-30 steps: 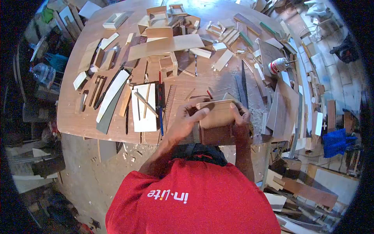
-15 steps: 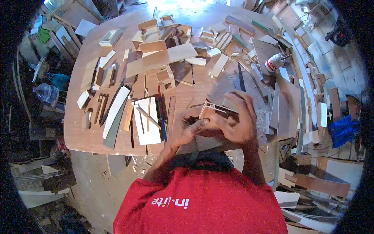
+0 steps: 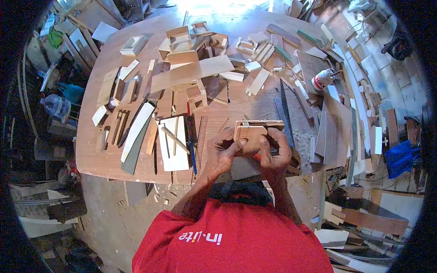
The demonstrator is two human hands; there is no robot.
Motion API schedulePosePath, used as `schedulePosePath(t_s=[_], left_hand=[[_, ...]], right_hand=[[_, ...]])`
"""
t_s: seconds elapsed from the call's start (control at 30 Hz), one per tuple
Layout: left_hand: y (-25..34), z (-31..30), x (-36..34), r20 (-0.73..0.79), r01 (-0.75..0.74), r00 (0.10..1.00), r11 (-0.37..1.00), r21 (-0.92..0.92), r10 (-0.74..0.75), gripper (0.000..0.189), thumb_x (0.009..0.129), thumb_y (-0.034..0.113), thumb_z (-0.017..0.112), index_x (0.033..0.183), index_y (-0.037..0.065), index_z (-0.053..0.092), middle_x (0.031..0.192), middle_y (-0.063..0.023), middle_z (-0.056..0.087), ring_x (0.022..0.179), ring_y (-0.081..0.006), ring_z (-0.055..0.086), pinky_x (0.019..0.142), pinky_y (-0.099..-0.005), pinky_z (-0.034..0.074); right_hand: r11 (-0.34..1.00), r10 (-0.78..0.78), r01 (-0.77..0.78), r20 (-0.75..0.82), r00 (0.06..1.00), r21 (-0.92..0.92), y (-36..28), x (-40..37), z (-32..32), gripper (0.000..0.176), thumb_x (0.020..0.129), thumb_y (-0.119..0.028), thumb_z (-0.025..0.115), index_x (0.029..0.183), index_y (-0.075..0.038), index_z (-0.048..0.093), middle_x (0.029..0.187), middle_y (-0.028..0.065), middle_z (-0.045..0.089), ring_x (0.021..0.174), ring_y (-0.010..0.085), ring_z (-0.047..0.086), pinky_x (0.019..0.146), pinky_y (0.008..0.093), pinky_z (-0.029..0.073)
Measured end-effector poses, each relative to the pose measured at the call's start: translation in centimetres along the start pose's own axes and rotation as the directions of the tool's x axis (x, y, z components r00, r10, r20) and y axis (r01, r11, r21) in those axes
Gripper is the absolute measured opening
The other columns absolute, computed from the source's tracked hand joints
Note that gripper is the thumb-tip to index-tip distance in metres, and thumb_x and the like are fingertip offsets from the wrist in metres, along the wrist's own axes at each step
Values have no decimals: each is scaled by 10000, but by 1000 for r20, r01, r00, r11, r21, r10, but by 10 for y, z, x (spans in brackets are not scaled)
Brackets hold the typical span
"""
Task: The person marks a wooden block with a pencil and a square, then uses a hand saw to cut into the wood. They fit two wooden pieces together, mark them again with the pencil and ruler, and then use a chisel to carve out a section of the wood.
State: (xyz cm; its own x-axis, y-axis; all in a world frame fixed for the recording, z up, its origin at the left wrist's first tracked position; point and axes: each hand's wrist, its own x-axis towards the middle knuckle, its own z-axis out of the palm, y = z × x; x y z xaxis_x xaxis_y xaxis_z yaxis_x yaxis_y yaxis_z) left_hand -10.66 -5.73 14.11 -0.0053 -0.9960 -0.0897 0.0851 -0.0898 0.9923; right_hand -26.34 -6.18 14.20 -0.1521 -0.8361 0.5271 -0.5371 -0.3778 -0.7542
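Note:
Close to the table's near edge, a small wooden assembly of thin panels (image 3: 251, 136) is held between both hands. My left hand (image 3: 223, 152) grips its left end, thumb pressed on the near panel and fingers behind. My right hand (image 3: 276, 154) closes on the right end, thumb and fingers pinching the panel edges. A narrow gap shows along the top between the near and far panels. The lower part of the assembly is partly covered by my thumbs. A dark grey flat piece (image 3: 246, 168) lies just below the hands.
Left of my hands are a ruler (image 3: 201, 136), a blue pen (image 3: 195, 157) and a white board (image 3: 172, 152) with thin sticks. A long wooden plank (image 3: 191, 73) and small wooden frames lie farther back. A glue bottle (image 3: 322, 79) stands right, near wood sheets (image 3: 334, 132).
My right hand has come down from above the assembly to its right end. The assembly has turned so its broad panel faces me. My left hand keeps its hold.

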Motion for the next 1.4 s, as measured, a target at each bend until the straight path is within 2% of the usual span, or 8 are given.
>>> schedulePosePath(t_s=[0.17, 0.5, 0.6, 0.7, 1.03, 1.17, 1.27, 1.4], left_hand=[[-14, 1, -1, -4, -8, 1000, 953, -303, 7, 348, 826, 175, 730, 1115, -3, 654, 964, -61, 679, 831, -117, 614, 760, -266, 519], [-16, -4, 2, 28, -7, 999, 964, -267, 15, 331, 839, 47, 689, 1157, -19, 629, 1047, -70, 665, 929, -138, 613, 840, -289, 508], [-16, -3, 4, 18, 26, 1000, 961, -277, -22, 303, 840, 40, 682, 1134, -19, 639, 1017, -63, 670, 909, -130, 611, 810, -283, 508], [-18, -2, 5, -8, 39, 999, 977, -212, -42, 245, 837, 36, 677, 1077, -14, 660, 980, -56, 674, 871, -120, 607, 775, -283, 507], [-54, -3, 23, -112, 163, 968, 904, -395, -224, 83, 828, 89, 702, 799, 40, 642, 685, 2, 597, 579, -67, 519, 498, -231, 392], [-79, -2, 42, -140, 191, 937, 805, -562, -320, 128, 816, 119, 722, 763, 56, 623, 663, 3, 580, 566, -67, 511, 527, -244, 422], [-70, -2, 54, -114, 218, 912, 701, -679, -394, 112, 816, 126, 716, 794, 66, 625, 683, 4, 576, 574, -72, 511, 548, -245, 439], [-64, -3, 61, -93, 239, 908, 686, -687, -409, 100, 823, 128, 702, 835, 66, 623, 722, -3, 588, 599, -91, 538, 560, -247, 459]], right_hand=[[1000, 5, -5, 72, 997, 10, -4, 2, -3, 171, 843, -113, 645, 967, 2, 621, 865, 152, 635, 749, 279, 619, 681, 346, 498], [999, 12, -15, 90, 996, 34, 5, 3, 1, 140, 832, -115, 659, 922, -9, 643, 820, 160, 635, 734, 325, 622, 683, 380, 501], [999, 37, -33, 108, 994, -41, 0, 4, 0, 168, 840, -125, 676, 944, 5, 653, 872, 122, 666, 807, 230, 633, 755, 335, 492], [992, 128, -128, 37, 991, -14, 2, 1, 7, 154, 817, -127, 684, 920, -20, 643, 784, 132, 630, 731, 311, 620, 695, 384, 498], [986, 163, -161, 58, 985, -41, 21, 4, 14, 215, 861, -160, 645, 1013, -20, 588, 970, 125, 602, 908, 241, 576, 784, 363, 468], [891, 449, -442, -61, 891, 106, 70, -32, 19, 412, 864, -219, 635, 1193, -25, 482, 1006, 68, 562, 807, 189, 548, 773, 346, 479], [409, 647, -706, 362, 671, 578, 65, -34, 20, 362, 871, -221, 624, 1163, -33, 526, 987, 57, 584, 842, 152, 561, 798, 306, 482], [315, 576, -771, 535, 618, 553, 62, -31, 40, 355, 871, -281, 616, 1143, -56, 583, 981, 38, 634, 863, 141, 615, 715, 293, 502]])
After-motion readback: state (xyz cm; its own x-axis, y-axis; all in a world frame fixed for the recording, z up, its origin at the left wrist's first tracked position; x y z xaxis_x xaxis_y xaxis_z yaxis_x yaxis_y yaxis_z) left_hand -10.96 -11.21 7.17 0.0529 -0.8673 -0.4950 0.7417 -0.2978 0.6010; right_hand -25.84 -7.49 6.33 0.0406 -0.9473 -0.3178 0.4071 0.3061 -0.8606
